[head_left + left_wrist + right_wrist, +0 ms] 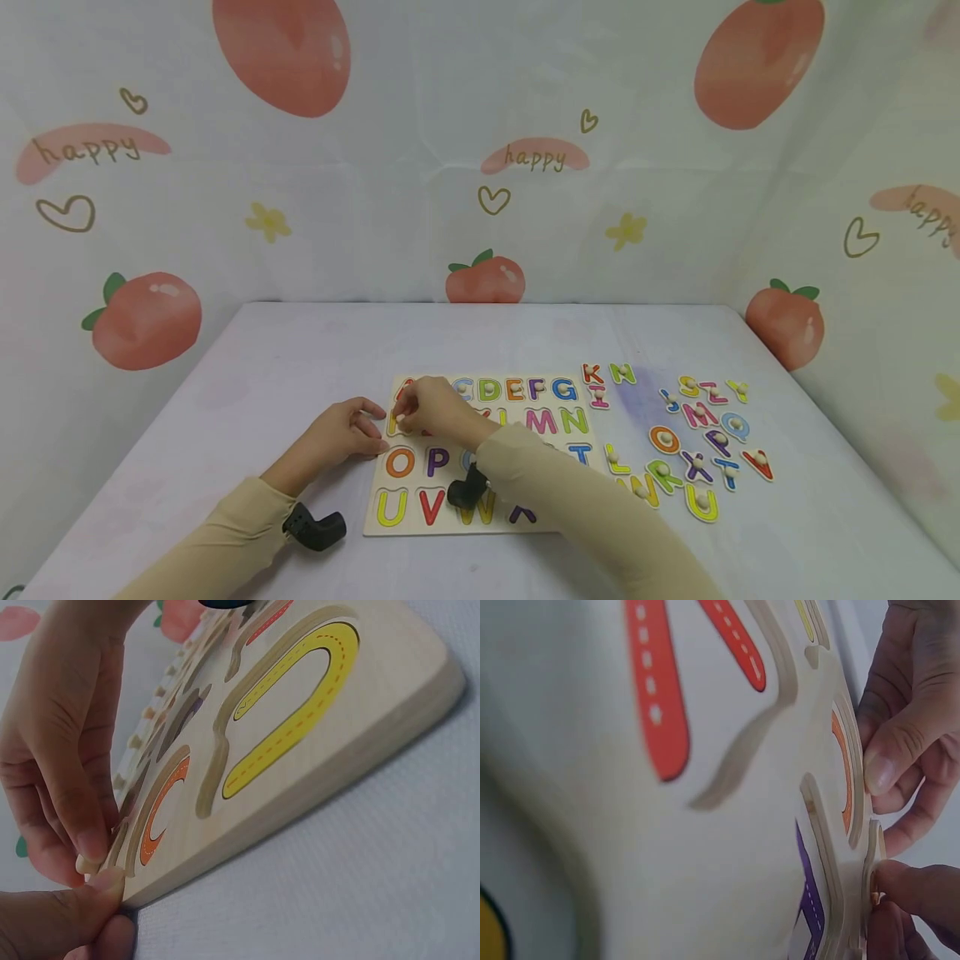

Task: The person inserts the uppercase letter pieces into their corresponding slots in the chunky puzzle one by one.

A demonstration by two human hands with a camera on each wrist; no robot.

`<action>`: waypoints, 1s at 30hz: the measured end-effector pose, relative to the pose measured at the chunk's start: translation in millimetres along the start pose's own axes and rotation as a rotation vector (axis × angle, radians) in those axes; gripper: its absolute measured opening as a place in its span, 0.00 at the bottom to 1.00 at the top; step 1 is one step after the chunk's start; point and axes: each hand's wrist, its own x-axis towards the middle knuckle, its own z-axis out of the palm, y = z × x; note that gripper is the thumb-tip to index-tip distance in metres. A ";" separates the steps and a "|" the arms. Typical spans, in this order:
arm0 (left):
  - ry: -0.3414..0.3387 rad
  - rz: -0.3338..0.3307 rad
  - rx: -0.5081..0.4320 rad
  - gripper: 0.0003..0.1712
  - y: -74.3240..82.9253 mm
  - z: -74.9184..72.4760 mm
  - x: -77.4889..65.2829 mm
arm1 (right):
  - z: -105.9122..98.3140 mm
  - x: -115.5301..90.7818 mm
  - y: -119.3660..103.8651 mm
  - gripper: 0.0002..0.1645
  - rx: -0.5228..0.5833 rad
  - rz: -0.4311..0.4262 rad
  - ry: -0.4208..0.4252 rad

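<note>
A wooden alphabet puzzle board (375, 527) lies on the table, its top-row letters such as G (564, 389) fitted with knobs. My right hand (444, 410) reaches over the second row's left end. It pinches the small knob (88, 864) of a letter piece (871, 859) at the board's left edge; fingers mostly hide its letter. My left hand (343, 437) rests at that edge with bent, relaxed fingers, its thumb (883, 771) touching the board beside the printed orange O (400, 461). Printed yellow U (330, 682) shows in the left wrist view.
Several loose knobbed letters lie right of the board, among them K (592, 372), N (622, 373), M (700, 414), U (702, 503) and V (757, 465). L (617, 459) and W (643, 492) lie close by the board's right edge. A patterned curtain (420, 233) hangs behind.
</note>
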 end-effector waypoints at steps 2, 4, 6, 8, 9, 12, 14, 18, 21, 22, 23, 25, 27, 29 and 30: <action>0.002 -0.001 0.000 0.28 0.1 -0.3 0.0 | 0.0 0.3 -1.0 0.04 0.009 0.005 0.001; 0.004 -0.002 0.001 0.28 0.1 -0.5 0.0 | 0.2 0.8 -1.7 0.04 0.004 0.008 0.000; 0.005 -0.002 0.001 0.28 0.2 -0.7 -0.1 | 0.5 1.5 -2.0 0.04 -0.007 0.012 -0.003; 0.005 -0.003 0.000 0.28 0.1 -0.9 -0.2 | 1.0 2.3 -2.0 0.04 -0.017 0.016 -0.003; 0.005 -0.003 0.001 0.28 0.1 -1.1 -0.4 | 1.4 2.6 -2.1 0.04 -0.023 0.016 -0.003; 0.007 -0.006 0.008 0.28 -0.4 -1.3 -0.8 | 2.5 3.5 -2.3 0.04 -0.025 0.020 -0.004; 0.008 -0.008 0.014 0.28 -0.8 -1.3 -0.9 | 3.1 4.1 -2.4 0.04 -0.029 0.016 -0.005; 0.010 -0.008 0.019 0.28 -0.6 -0.8 -0.8 | 2.1 3.6 -2.3 0.05 -0.034 -0.004 -0.003; 0.011 -0.006 0.023 0.28 0.4 -0.2 -1.0 | -1.7 0.8 -1.1 0.07 -0.017 -0.022 0.005; 0.011 -0.008 0.023 0.28 0.6 0.0 -0.9 | -4.1 -0.4 -0.6 0.08 -0.012 -0.027 0.009; 0.012 -0.008 0.024 0.28 0.9 0.1 -0.7 | -6.5 -2.0 0.1 0.08 -0.002 -0.028 0.014; 0.011 -0.012 0.028 0.28 1.2 0.3 -0.4 | -12.7 -6.0 1.5 0.08 0.009 -0.036 0.029; 0.014 -0.022 0.022 0.29 1.0 0.7 0.3 | -20.2 -11.2 3.2 0.09 0.019 -0.050 0.046; 0.011 -0.024 0.021 0.29 0.9 1.0 0.8 | -29.2 -18.5 5.8 0.10 0.032 -0.060 0.057; 0.009 -0.025 0.018 0.29 1.0 1.2 0.8 | -34.0 -22.7 7.4 0.11 0.038 -0.065 0.064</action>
